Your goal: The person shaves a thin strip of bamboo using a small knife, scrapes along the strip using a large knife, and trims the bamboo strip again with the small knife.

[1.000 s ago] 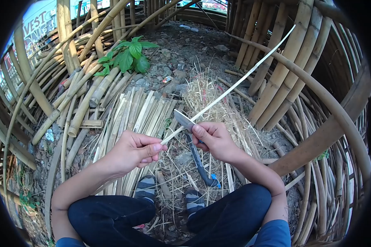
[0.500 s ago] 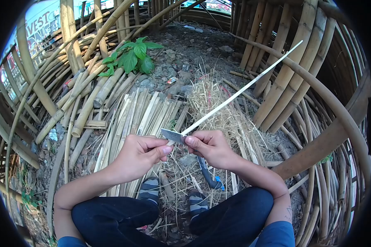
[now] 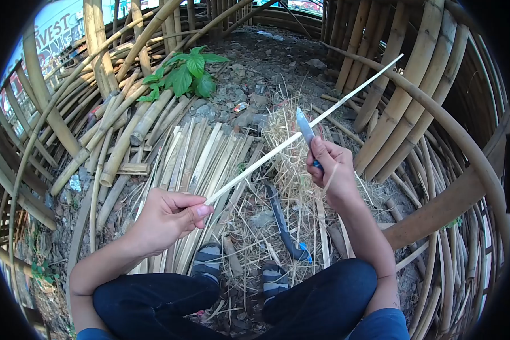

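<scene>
Between thumb and fingers, my left hand (image 3: 173, 218) pinches the near end of a thin pale bamboo strip (image 3: 260, 162). The strip slants up and away to the right. My right hand (image 3: 333, 167) is closed around the handle of a knife (image 3: 305, 126), whose blade points up and crosses the strip about midway along it. Below, a dark curved tool (image 3: 283, 224) with a blue bit at its end lies on the shavings between my feet.
Split bamboo strips (image 3: 195, 164) lie in a bundle to the left of centre. A heap of shavings (image 3: 292, 153) is ahead. Bamboo poles (image 3: 416, 96) lean on the right, with a long curved pole in front. A leafy plant (image 3: 184, 73) grows by stacked poles (image 3: 144, 127) at the left.
My right hand has moved up and to the right with the knife, away from my left hand. The blade has turned from lying sideways to pointing up. My left hand has shifted slightly left and down.
</scene>
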Motion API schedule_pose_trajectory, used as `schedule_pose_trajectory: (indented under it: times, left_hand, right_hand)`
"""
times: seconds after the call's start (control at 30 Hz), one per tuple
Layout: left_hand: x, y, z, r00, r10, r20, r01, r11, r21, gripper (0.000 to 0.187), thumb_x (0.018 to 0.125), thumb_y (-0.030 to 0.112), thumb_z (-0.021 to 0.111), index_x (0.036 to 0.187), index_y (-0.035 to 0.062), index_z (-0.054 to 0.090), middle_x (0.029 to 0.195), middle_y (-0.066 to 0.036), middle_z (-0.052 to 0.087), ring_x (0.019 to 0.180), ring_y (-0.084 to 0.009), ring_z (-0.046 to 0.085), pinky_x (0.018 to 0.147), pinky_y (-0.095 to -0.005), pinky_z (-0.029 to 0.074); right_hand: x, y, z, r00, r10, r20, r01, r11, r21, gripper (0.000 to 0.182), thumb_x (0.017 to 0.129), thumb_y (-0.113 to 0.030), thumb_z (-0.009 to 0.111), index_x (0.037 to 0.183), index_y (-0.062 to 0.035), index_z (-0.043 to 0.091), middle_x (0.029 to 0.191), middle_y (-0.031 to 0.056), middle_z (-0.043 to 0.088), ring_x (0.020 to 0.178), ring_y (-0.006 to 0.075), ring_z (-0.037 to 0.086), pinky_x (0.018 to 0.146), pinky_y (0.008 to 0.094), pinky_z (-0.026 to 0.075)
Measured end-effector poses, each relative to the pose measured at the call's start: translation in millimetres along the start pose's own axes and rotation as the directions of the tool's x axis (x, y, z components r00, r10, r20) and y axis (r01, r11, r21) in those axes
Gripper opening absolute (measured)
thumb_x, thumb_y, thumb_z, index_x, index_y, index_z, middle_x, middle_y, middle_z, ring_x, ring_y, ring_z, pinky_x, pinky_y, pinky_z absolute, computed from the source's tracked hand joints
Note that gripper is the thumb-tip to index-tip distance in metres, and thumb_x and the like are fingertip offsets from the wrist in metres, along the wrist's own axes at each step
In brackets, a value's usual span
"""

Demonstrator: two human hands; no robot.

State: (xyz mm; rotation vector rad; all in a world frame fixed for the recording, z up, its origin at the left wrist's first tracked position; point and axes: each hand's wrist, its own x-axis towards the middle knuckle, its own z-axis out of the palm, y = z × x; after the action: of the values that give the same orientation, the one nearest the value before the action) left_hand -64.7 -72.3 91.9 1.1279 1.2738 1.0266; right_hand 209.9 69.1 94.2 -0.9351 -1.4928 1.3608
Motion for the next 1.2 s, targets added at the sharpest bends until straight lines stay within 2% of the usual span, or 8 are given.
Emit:
schedule_pose_trajectory:
  times: [0.13,0.37,0.43,0.6,0.67,0.77,0.87,1.2]
  left_hand:
    - [3.7,-4.8,0.8,0.999,-0.038,0.013,0.038,0.999,0.015,0.018,0.090,0.008,0.062,0.101,-0.0040,0.068,0.070,-0.004,0.062,0.056,-0.0026,0.051,0.046,-0.0158,0.037]
    - [10.8,2.1,16.1,0.994,-0.072,0.080,0.073,0.997,-0.007,0.019,0.091,0.010,0.060,0.100,-0.0054,0.067,0.068,-0.003,0.060,0.053,-0.0027,0.046,0.044,-0.0159,0.033]
    - [11.0,-1.1,11.2,0.982,-0.095,0.164,0.121,0.980,-0.157,0.019,0.091,0.010,0.060,0.100,-0.0058,0.067,0.068,-0.003,0.059,0.052,-0.0034,0.045,0.043,-0.0163,0.031]
    - [7.2,0.0,3.0,0.992,-0.089,0.087,0.097,0.991,-0.093,0.020,0.092,0.010,0.059,0.099,-0.0075,0.065,0.067,-0.004,0.058,0.052,-0.0039,0.043,0.043,-0.0170,0.030]
    - [7.0,-1.4,6.1,0.993,-0.086,0.081,0.094,0.991,-0.093,0.021,0.092,0.011,0.059,0.099,-0.0081,0.065,0.066,-0.004,0.058,0.051,-0.0038,0.042,0.043,-0.0172,0.029]
    - [9.7,-0.1,13.1,0.989,-0.082,0.122,0.096,0.989,-0.114,0.021,0.092,0.011,0.059,0.098,-0.0080,0.065,0.066,-0.004,0.057,0.051,-0.0034,0.041,0.043,-0.0173,0.029]
    - [10.6,1.7,17.6,0.988,-0.059,0.139,0.074,0.992,-0.102,0.020,0.092,0.010,0.059,0.099,-0.0075,0.066,0.066,-0.004,0.057,0.051,-0.0035,0.042,0.043,-0.0172,0.030]
    - [9.8,-0.3,15.0,0.997,-0.018,0.080,0.024,0.997,-0.069,0.021,0.090,0.014,0.062,0.094,-0.0065,0.066,0.063,-0.004,0.056,0.048,-0.0045,0.040,0.042,-0.0190,0.026]
  right_hand:
    - [-14.4,11.0,12.0,0.986,0.067,0.151,-0.057,0.996,-0.071,0.042,0.098,-0.036,0.047,0.073,-0.0040,0.055,0.053,-0.0026,0.043,0.044,0.0033,0.033,0.041,0.0189,0.025]
    - [-31.4,27.3,51.3,0.891,0.071,0.449,0.003,0.987,-0.162,0.041,0.097,-0.033,0.051,0.073,-0.0019,0.060,0.059,-0.0019,0.051,0.054,0.0050,0.043,0.050,0.0235,0.036]
    - [-30.7,25.4,48.5,0.901,0.072,0.427,0.001,0.985,-0.170,0.041,0.097,-0.033,0.051,0.073,-0.0020,0.061,0.060,-0.0015,0.051,0.055,0.0048,0.044,0.050,0.0234,0.036]
    - [-19.3,11.5,20.3,0.971,0.053,0.232,-0.066,0.997,0.048,0.040,0.097,-0.034,0.051,0.073,-0.0024,0.060,0.061,-0.0016,0.053,0.053,0.0046,0.045,0.048,0.0213,0.034]
    - [-21.6,12.8,19.7,0.975,0.051,0.218,-0.050,0.999,-0.011,0.041,0.098,-0.034,0.049,0.072,-0.0030,0.058,0.060,-0.0021,0.053,0.051,0.0050,0.044,0.047,0.0207,0.034]
    - [-31.0,21.3,42.9,0.866,0.121,0.485,-0.076,0.991,-0.112,0.041,0.098,-0.034,0.048,0.073,-0.0036,0.059,0.059,-0.0022,0.051,0.051,0.0039,0.043,0.046,0.0220,0.034]
    - [-35.8,18.5,55.2,0.832,0.153,0.534,-0.043,0.976,-0.213,0.041,0.098,-0.034,0.050,0.072,-0.0032,0.059,0.058,-0.0020,0.051,0.050,0.0037,0.042,0.046,0.0228,0.033]
    - [-30.1,21.8,44.0,0.904,0.102,0.415,0.008,0.967,-0.253,0.040,0.095,-0.032,0.056,0.070,-0.0010,0.063,0.055,-0.0016,0.052,0.050,0.0041,0.041,0.046,0.0244,0.033]
